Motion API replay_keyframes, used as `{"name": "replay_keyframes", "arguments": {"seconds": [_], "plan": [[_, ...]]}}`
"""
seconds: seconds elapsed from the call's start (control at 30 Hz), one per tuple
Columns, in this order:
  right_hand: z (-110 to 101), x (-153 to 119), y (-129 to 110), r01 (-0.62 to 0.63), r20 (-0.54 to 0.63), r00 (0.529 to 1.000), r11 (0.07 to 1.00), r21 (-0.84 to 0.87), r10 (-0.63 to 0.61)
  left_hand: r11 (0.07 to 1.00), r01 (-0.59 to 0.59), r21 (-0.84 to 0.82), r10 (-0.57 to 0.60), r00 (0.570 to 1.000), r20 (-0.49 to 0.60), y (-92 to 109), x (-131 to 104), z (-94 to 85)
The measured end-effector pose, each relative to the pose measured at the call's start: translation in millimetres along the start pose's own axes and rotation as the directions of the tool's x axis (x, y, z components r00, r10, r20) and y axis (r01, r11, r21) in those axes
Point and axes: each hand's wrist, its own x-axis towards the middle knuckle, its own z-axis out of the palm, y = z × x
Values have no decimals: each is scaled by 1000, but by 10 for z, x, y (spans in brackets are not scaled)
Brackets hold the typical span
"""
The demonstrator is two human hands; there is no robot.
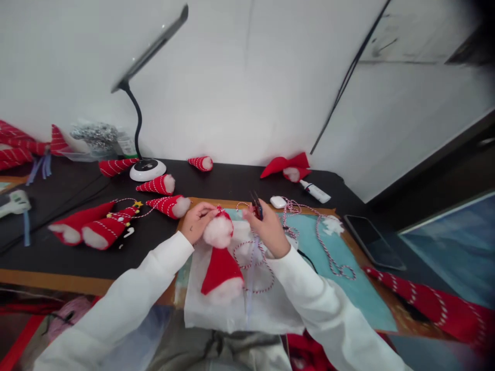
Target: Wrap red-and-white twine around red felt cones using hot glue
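Note:
My left hand [199,221] is closed on a small red cone stuffed with white fluff [219,230]. Just right of it, my right hand [266,226] grips small dark snips [257,207], their tips pointing up and away from me. Nearer to me, a larger red felt cone [221,268] with white stuffing at its base lies on a white sheet [270,309]. Red-and-white twisted cord [266,289] loops over the sheet beside it, below my right hand.
Stuffed striped cones [157,184], a decorated cone [110,226] and a lamp [148,169] stand or lie at left. A glue tube [316,191] lies behind, a phone [373,241] at right, and a glue gun [15,203] far left.

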Motion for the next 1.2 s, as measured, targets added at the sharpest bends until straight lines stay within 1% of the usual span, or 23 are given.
{"name": "replay_keyframes", "arguments": {"seconds": [0.07, 0.13, 0.2, 0.3, 0.43, 0.5, 0.53, 0.63, 0.67, 0.7, 0.73, 0.77, 0.8, 0.83, 0.87, 0.9, 0.93, 1.0, 1.07, 1.13, 1.2], "plan": [[32, 14, -28, 45, -41, 998, 991, -128, -50, 998, -28, 53, 27, 999, 27, 69, -24, -35], [120, 53, 0, 58, -36, 997, 980, -190, -66, 994, -52, 98, 47, 997, 54, 135, -54, -71], [227, 98, 55, 63, -34, 997, 976, -209, -71, 988, -78, 133, 70, 996, 62, 181, -86, -105], [350, 121, 98, 94, -40, 994, 971, -221, -106, 974, -120, 193, 116, 993, 29, 208, -146, -152], [414, 48, 25, 160, -91, 979, 964, -213, -182, 937, -130, 324, 143, 990, -18, 256, -297, -228], [425, -1, -39, 197, -123, 967, 959, -205, -225, 911, -136, 389, 156, 987, -22, 341, -438, -317], [427, -27, -74, 216, -135, 960, 955, -202, -246, 898, -144, 416, 169, 985, -23, 404, -531, -389], [416, -128, -198, 280, -153, 938, 939, -200, -312, 854, -168, 493, 199, 980, -11, 658, -892, -703], [406, -179, -247, 301, -150, 931, 932, -201, -333, 830, -164, 532, 189, 982, 8, 754, -1028, -811], [394, -241, -300, 325, -146, 923, 923, -204, -357, 759, -176, 627, 177, 982, 62, 849, -1163, -899], [382, -316, -353, 351, -139, 914, 914, -206, -382, 702, -194, 685, 142, 981, 132, 943, -1291, -953], [373, -400, -405, 379, -130, 903, 902, -209, -410, 687, -200, 698, 121, 979, 162, 1034, -1403, -966], [370, -490, -452, 416, -130, 884, 883, -215, -448, 725, -182, 664, 156, 983, 99, 1121, -1496, -935], [372, -584, -493, 455, -124, 864, 862, -222, -488, 792, -150, 592, 187, 982, -1, 1204, -1565, -865], [382, -677, -524, 499, -123, 837, 835, -230, -534, 855, -121, 504, 205, 972, -116, 1282, -1610, -766], [398, -766, -544, 550, -121, 801, 801, -237, -586, 892, -121, 435, 220, 958, -184, 1354, -1632, -652], [418, -847, -555, 598, -115, 764, 764, -242, -634, 906, -133, 401, 230, 951, -205, 1416, -1635, -536], [463, -980, -552, 670, -104, 700, 700, -249, -707, 913, -168, 373, 247, 953, -175, 1502, -1603, -342], [501, -1071, -532, 702, -88, 665, 661, -266, -741, 923, -192, 334, 240, 965, -108, 1524, -1559, -232], [523, -1124, -510, 717, -69, 639, 626, -307, -766, 935, -197, 295, 218, 975, -40, 1490, -1535, -196], [534, -1150, -496, 718, -56, 619, 593, -363, -784, 936, -192, 294, 200, 980, 2, 1426, -1537, -202]]}}
